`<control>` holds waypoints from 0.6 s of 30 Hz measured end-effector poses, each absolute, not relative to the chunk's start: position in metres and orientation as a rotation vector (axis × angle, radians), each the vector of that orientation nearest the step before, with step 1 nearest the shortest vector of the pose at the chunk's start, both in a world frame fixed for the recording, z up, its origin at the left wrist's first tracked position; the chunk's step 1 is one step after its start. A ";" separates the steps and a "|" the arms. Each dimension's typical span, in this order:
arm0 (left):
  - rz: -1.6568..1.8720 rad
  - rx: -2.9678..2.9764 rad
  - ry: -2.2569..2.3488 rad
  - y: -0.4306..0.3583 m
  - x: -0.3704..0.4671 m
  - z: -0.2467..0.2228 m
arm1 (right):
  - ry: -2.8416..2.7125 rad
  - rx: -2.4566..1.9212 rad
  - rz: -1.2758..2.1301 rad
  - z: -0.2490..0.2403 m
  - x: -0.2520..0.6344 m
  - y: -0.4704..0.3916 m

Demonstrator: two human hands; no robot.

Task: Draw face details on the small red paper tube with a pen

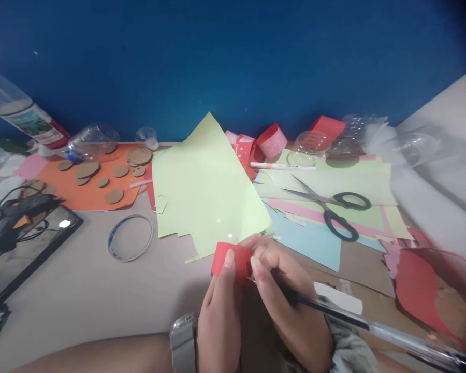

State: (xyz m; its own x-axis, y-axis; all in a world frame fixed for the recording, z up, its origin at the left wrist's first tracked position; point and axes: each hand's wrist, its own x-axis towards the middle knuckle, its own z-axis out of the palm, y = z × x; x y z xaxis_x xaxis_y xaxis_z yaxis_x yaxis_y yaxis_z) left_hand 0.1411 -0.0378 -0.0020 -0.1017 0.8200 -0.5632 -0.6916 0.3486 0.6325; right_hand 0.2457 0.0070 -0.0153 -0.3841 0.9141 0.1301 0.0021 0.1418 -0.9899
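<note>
A curled red paper strip [233, 261] is pinched between the thumb and fingers of my left hand [221, 305], which has a watch on its wrist. My right hand [291, 295] is closed beside it, thumb and fingertips at the strip's right edge. A long pen [373, 329] with a black part and a clear barrel runs from under the right hand to the lower right; its tip is hidden. Just beyond both hands lies a light green paper sheet [205, 191] with cut edges. Black-handled scissors [330, 202] rest half spread on papers to the right.
Cardboard discs [87, 169] lie on orange paper [77, 194] at left, near a tape ring [130, 238] and a dark phone-like device [31, 254] with cables. Plastic bottles [93, 140], a marker [281, 166] and red paper rolls [272, 140] line the blue wall [233, 62].
</note>
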 end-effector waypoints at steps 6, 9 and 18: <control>1.265 0.019 1.123 -0.038 0.144 0.008 | -1.557 -0.887 1.354 -0.018 0.244 0.007; 1.289 -0.026 1.099 -0.036 0.144 0.014 | -1.571 -0.891 1.354 -0.018 0.245 0.008; 1.327 -0.105 1.015 -0.033 0.141 0.020 | -1.574 -0.898 1.336 -0.019 0.245 0.008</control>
State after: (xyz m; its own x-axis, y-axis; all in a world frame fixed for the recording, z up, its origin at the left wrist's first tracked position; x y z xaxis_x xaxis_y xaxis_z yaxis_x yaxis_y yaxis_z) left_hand 0.1412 -0.0332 0.0201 -0.0986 0.7461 -0.6585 -0.8304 0.3029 0.4676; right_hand 0.2452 0.0085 -0.0188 -0.3699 0.9156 0.1580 -0.0073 0.1672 -0.9859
